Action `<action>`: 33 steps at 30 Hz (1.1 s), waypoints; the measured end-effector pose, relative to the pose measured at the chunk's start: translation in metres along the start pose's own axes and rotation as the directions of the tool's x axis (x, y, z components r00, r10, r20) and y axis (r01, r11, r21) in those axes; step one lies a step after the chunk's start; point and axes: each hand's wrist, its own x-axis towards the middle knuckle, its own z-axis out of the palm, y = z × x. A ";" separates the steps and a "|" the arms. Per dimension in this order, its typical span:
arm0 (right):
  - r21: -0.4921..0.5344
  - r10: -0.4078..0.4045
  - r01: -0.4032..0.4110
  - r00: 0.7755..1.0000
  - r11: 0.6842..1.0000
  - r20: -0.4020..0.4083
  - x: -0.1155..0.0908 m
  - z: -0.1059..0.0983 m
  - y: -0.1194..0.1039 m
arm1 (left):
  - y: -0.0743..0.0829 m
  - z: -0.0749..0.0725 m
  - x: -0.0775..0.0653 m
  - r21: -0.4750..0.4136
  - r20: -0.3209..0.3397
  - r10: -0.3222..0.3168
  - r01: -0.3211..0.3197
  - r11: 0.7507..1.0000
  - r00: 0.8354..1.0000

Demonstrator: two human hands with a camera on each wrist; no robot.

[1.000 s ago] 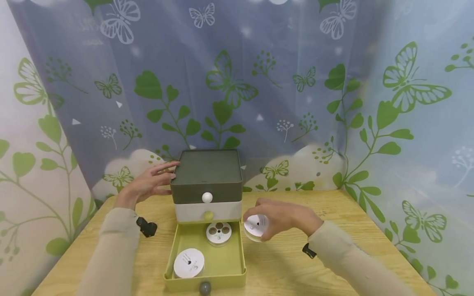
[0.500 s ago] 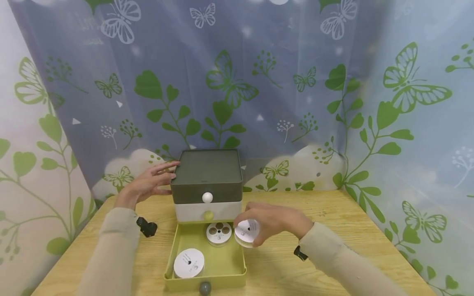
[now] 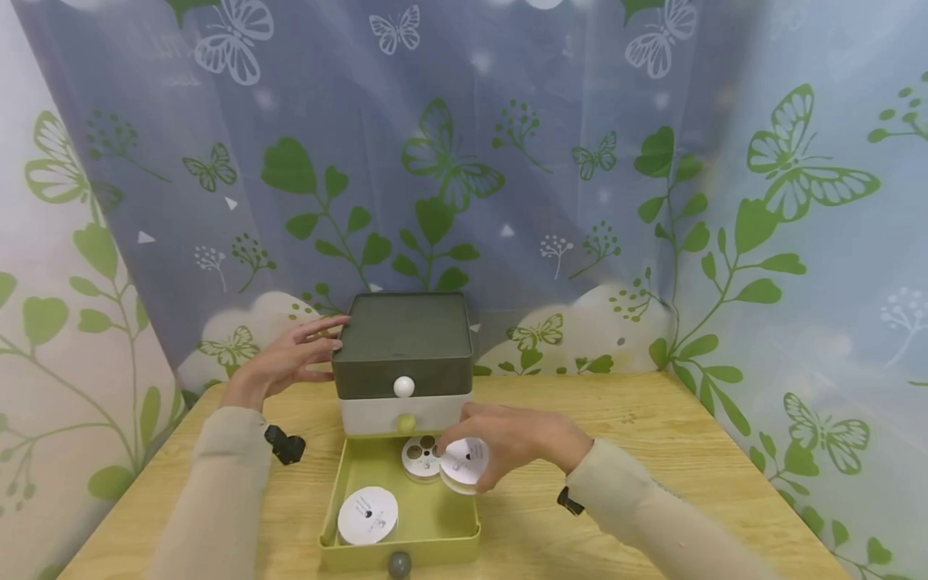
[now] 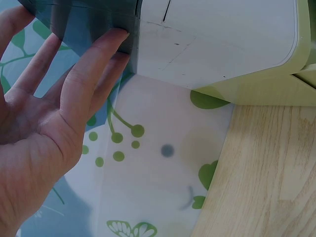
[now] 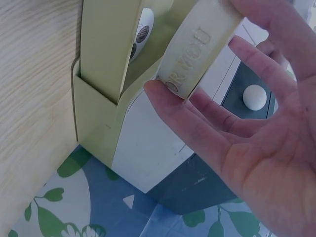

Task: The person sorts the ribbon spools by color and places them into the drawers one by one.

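My right hand (image 3: 518, 439) pinches a white-flanged ribbon spool (image 3: 464, 466) by its rim, tilted above the right side of the open bottom drawer (image 3: 428, 524). In the right wrist view the cream ribbon (image 5: 197, 49) on this spool shows raised lettering. Inside the green drawer, another spool (image 3: 368, 515) lies at the front left. A further spool (image 3: 415, 469) at the drawer's back is partly hidden behind the held one. My left hand (image 3: 290, 360) rests its extended fingers against the left side of the drawer box's dark top tier (image 3: 406, 326).
The box's dark and white tiers (image 3: 370, 415) are closed, with white and green round knobs. A grey knob (image 3: 399, 565) sticks out from the pulled-out drawer's front. Wooden table (image 3: 580, 515) surrounds the box, and a patterned curtain (image 3: 507, 201) hangs behind and at both sides.
My right hand has carried the ribbon spool leftward, from beside the drawer to over its right side, now partly covering the back spool. The left hand has stayed in place.
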 end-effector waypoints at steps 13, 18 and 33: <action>-0.006 -0.013 0.013 1.000 1.000 0.023 0.008 0.009 -0.006 | 0.000 0.000 0.002 -0.009 0.003 -0.002 0.002 1.000 1.000; -0.014 -0.010 0.011 1.000 1.000 0.027 0.011 0.012 -0.007 | -0.002 -0.001 0.004 -0.009 0.006 0.001 -0.001 1.000 1.000; -0.004 -0.016 0.016 0.999 1.000 0.048 0.019 0.023 -0.016 | -0.006 -0.003 0.003 0.005 0.007 0.003 -0.003 1.000 1.000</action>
